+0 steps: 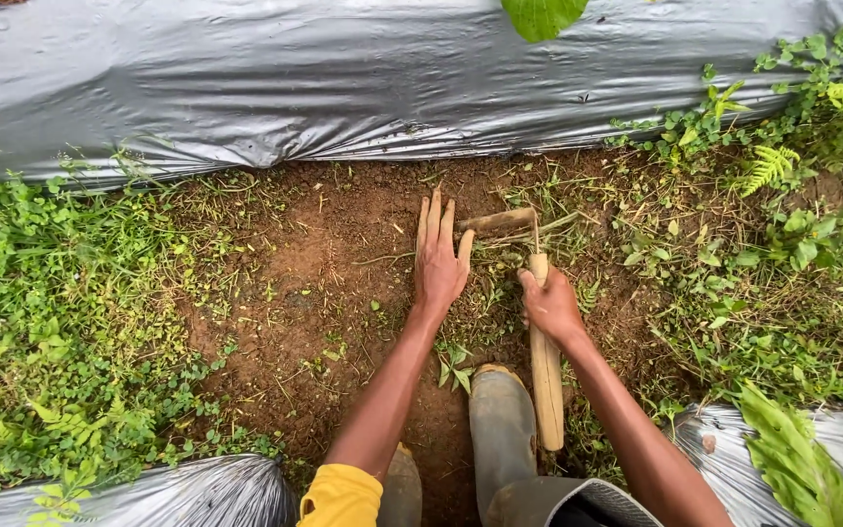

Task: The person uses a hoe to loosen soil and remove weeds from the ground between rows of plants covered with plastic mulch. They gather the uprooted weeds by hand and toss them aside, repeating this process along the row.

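Note:
My left hand (439, 256) lies flat, fingers stretched forward, on bare brown soil (319, 273) between two plastic-covered beds. Its fingertips reach toward the rusty blade of a small hand hoe (497, 222). My right hand (550, 304) is closed around the hoe's pale wooden handle (545, 376), just below the blade. The handle runs back toward my body. Loose cut grass and small weeds lie under and around both hands.
Silver-grey plastic mulch (324, 83) covers the bed ahead, with more plastic sheeting (187, 493) at lower left and lower right. Dense green weeds (46, 322) grow at left and right. My grey rubber boot (501, 429) stands beside the handle.

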